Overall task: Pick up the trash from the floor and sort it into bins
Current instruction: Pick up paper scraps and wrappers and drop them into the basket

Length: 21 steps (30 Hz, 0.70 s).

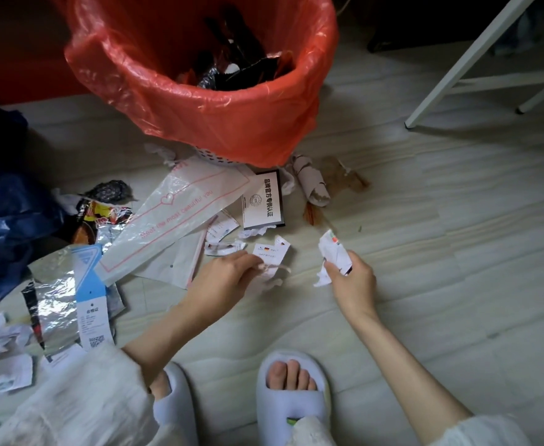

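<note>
While the left hand (228,275) pinched a torn white paper scrap (272,259) lying on the pale floor (425,252), the right hand (351,278) clutched a crumpled wad of paper pieces (333,255), raised just above the floor. Red-lined bin (206,91) stood at 12 o'clock from the hands, dark wrappers inside. More trash lay between bin and hands: black-edged card (262,201) at 12 o'clock, cardboard tube (310,183) at 1 o'clock, clear pink-printed bag (180,214) at 10 o'clock. Foil wrapper (55,297) and blue-and-white tag (88,291) lay at 9 o'clock, beside a dark blue bag (6,214). Pale slippers (293,387) at 6 o'clock.
</note>
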Tool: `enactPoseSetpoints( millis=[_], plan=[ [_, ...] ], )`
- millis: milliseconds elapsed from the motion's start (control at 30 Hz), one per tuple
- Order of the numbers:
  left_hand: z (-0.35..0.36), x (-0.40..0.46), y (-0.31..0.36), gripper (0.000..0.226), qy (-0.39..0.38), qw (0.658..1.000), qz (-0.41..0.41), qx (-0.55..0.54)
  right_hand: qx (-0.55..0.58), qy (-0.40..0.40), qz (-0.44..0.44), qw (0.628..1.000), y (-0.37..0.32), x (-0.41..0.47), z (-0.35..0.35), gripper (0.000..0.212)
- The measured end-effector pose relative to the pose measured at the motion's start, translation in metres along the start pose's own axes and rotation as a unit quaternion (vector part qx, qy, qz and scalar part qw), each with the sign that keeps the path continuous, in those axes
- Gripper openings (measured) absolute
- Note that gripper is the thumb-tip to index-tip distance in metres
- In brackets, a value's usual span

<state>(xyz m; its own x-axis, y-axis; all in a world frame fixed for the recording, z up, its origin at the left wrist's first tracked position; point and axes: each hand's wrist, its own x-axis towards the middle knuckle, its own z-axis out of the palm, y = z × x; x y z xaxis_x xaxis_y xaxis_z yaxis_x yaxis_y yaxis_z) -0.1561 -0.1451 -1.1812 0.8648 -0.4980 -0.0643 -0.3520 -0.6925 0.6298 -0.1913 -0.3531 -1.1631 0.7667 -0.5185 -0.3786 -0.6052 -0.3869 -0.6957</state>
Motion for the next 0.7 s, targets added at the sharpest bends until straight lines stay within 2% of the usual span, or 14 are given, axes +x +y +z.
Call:
enactPoseSetpoints(
  millis=[167,300,400,533,633,700],
  plan=[
    [-0.06,0.039,0.039,0.016,0.158,0.983,0.008,-0.092,0.19,0.021,-0.055,0.98,-0.087,0.014,-0.022,0.02],
    [-0.124,0.07,0.067,0.006,0.294,0.948,0.024,-0.118,0.328,-0.029,-0.104,0.939,-0.164,0.023,-0.037,0.024],
    [-0.163,0.093,0.071,0.008,0.376,0.922,-0.013,-0.096,0.351,-0.06,-0.116,0.927,-0.211,0.032,-0.036,0.026],
    [-0.198,0.129,0.057,0.016,0.398,0.907,-0.099,-0.098,0.278,-0.057,-0.142,0.948,-0.257,0.051,-0.022,0.025],
    [-0.204,0.148,0.04,0.027,0.34,0.923,-0.153,-0.095,0.261,-0.101,-0.13,0.951,-0.278,0.06,-0.013,0.016],
    [-0.203,0.154,0.032,0.035,0.298,0.934,-0.152,-0.123,0.278,-0.144,-0.12,0.942,-0.285,0.059,-0.012,0.017]
  ],
)
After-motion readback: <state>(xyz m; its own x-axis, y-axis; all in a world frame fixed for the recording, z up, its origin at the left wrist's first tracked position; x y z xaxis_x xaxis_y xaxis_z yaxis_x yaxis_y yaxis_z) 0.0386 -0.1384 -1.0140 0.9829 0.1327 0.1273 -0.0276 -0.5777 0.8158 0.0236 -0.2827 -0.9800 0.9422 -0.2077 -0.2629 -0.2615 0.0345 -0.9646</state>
